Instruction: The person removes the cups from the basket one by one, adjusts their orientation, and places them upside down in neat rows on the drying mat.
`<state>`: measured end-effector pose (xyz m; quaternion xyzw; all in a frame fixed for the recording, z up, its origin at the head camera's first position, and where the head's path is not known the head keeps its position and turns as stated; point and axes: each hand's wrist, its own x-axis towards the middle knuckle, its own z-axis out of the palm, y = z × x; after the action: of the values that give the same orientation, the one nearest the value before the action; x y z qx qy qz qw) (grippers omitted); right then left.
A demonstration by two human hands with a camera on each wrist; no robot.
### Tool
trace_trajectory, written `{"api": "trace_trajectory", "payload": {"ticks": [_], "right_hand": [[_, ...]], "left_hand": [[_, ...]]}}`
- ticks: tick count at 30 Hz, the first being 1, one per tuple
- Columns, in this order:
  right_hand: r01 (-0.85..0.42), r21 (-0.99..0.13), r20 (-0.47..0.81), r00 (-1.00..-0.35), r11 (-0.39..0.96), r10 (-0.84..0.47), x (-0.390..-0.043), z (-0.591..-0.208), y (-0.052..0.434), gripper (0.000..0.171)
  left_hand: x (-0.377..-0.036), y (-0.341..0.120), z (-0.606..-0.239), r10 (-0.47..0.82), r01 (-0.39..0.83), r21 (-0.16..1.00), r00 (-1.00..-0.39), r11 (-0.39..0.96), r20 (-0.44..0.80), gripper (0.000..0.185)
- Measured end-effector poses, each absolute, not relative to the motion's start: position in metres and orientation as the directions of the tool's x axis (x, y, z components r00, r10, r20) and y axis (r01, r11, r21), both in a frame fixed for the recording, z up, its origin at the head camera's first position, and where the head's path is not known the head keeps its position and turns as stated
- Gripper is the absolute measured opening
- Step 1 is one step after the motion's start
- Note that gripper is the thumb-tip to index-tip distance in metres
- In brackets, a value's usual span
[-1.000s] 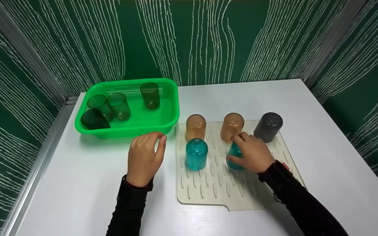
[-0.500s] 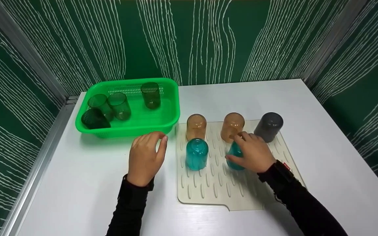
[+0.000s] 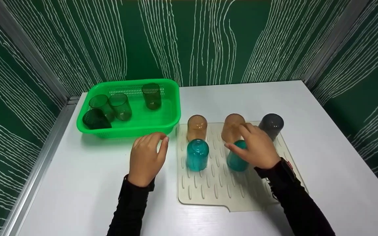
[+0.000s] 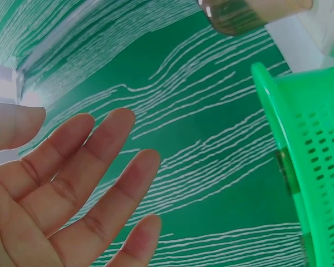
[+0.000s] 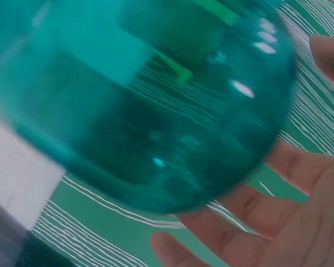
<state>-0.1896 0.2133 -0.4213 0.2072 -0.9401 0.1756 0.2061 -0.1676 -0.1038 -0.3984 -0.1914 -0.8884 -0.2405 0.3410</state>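
Teal cup (image 3: 236, 159), upside down on the cream drying mat (image 3: 215, 186), sits under the right hand (image 3: 258, 149), whose thumb and fingers curve around its upper part; the right wrist view shows the fingers (image 5: 300, 172) spread behind the cup (image 5: 145, 105) and slightly apart from its wall, so whether they actually press on it cannot be told.

Five cups stand inverted on the mat: two teal ones in the near row, the held one and a second teal cup (image 3: 197, 154) to its left; two orange cups (image 3: 197, 126) (image 3: 231, 126) behind them; and one grey cup (image 3: 272, 125) at the far right corner.

A green basket (image 3: 172, 111) sits to the left of the mat on the white table (image 3: 323, 137) and holds four cups: three clear-looking ones standing upright (image 3: 101, 104) (image 3: 120, 105) (image 3: 152, 95) and one dark cup (image 3: 94, 119) lying tilted in the near left corner.

The left hand (image 3: 147, 159) hovers near the basket's front edge, just left of the mat, its fingers loosely extended and holding nothing; the left wrist view shows the open palm (image 4: 55, 206).

A small red tag (image 3: 289, 165) shows at the right wrist; any writing on it is too small to read.
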Motion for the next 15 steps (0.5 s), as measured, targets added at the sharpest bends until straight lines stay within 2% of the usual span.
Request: {"api": "trace_trajectory", "payload": {"ticks": [6, 15], "right_hand": [[-0.487, -0.277, 0.524, -0.800, 0.828, -0.294, -0.1908, -0.4117, 0.2107, 0.059], [-0.399, -0.313, 0.465, -0.855, 0.862, -0.227, -0.1944, -0.4106, 0.2088, 0.066]], "left_hand": [[-0.1681, -0.1061, -0.3990, 0.185, 0.507, 0.294, -0.698, 0.810, 0.692, 0.021], [-0.1698, -0.1089, -0.4031, 0.205, 0.478, 0.297, -0.748, 0.827, 0.632, 0.025]]}}
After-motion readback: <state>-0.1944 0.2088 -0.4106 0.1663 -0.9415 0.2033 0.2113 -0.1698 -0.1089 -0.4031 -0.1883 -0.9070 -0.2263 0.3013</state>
